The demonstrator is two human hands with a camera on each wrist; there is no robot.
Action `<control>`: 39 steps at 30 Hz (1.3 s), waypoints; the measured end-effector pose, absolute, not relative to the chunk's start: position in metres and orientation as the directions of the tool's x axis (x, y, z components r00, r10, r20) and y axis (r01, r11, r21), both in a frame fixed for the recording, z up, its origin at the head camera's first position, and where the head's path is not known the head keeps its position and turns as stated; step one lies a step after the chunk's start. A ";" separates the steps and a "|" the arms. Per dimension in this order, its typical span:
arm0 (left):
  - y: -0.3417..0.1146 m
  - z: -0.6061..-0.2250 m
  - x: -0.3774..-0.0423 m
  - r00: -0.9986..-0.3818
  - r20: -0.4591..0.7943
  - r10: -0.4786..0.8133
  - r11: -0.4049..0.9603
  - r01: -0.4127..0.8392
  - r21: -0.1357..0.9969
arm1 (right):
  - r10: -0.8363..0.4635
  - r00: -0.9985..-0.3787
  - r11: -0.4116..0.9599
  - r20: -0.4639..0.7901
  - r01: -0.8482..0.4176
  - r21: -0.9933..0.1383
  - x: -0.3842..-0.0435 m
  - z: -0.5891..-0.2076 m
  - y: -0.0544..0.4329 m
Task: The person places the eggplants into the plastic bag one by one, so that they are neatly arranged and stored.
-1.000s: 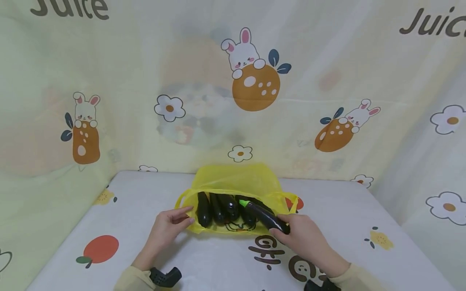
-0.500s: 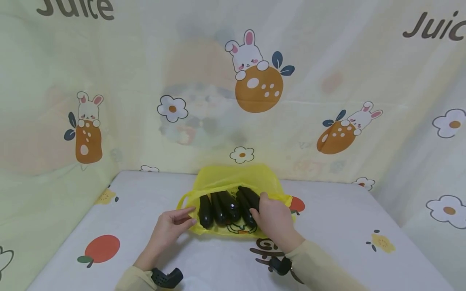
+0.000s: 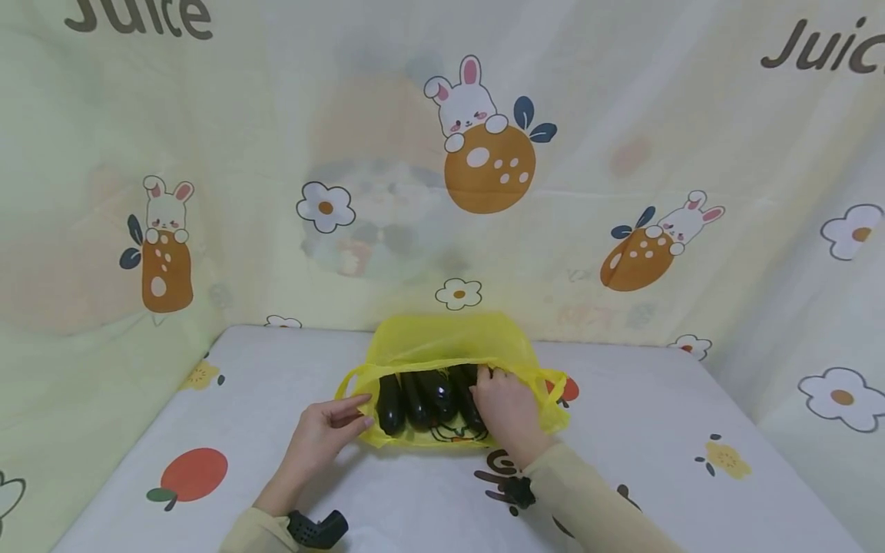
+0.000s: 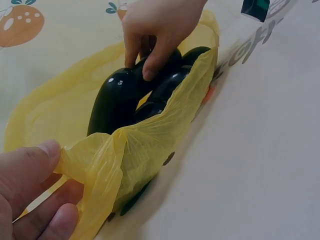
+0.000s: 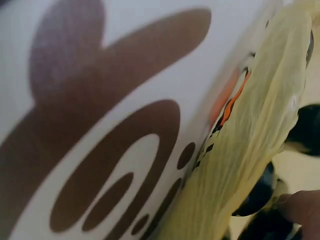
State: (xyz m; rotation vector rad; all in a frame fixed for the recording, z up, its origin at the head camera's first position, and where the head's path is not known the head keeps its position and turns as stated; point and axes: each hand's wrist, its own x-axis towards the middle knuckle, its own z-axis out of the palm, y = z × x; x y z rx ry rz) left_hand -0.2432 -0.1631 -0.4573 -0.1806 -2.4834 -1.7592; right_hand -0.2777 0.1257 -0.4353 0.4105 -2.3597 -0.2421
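A yellow plastic bag lies on its side, its mouth facing me, with several glossy dark eggplants side by side inside. My left hand pinches the bag's left rim between thumb and fingers; the left wrist view shows the thin film bunched there. My right hand reaches into the right part of the mouth. In the left wrist view its thumb and fingers are curled down on an eggplant among the others. Only a fingertip of it shows at the right wrist view's edge.
The bag rests on a white printed tablecloth with fruit pictures and brown lettering. A pale curtain with rabbit prints hangs behind the table. The bag's right handle loop sticks out beside the right hand.
My right hand, which held an eggplant with a green stem end at the bag's mouth, has moved forward and left into the bag with it. The left hand has stayed at the left rim.
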 end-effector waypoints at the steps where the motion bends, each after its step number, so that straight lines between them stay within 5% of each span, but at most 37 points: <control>1: -0.163 -0.457 -0.243 -0.988 0.145 0.043 0.328 0.151 0.932 | -0.350 -0.695 0.936 0.628 -0.239 0.257 -0.280 -0.436 0.126; 8: -0.162 -0.458 -0.245 -0.989 0.141 0.047 0.314 0.149 0.938 | -0.304 -0.757 0.935 0.578 -0.354 0.028 -0.293 -0.435 0.135; 13: -0.162 -0.456 -0.246 -0.985 0.159 0.069 0.308 0.173 0.936 | -0.174 -0.868 0.921 0.465 -0.310 -0.235 -0.291 -0.424 0.140; 17: -0.161 -0.454 -0.246 -0.984 0.163 0.072 0.305 0.178 0.936 | -0.129 -0.911 0.900 0.391 -0.273 -0.339 -0.290 -0.419 0.142; 29: -0.163 -0.457 -0.245 -0.983 0.169 0.074 0.291 0.184 0.939 | -0.124 -0.929 0.906 0.349 -0.250 -0.342 -0.293 -0.424 0.143; 39: -0.167 -0.458 -0.245 -0.981 0.182 0.071 0.303 0.195 0.933 | -0.151 -0.883 0.890 0.444 -0.317 -0.327 -0.280 -0.414 0.142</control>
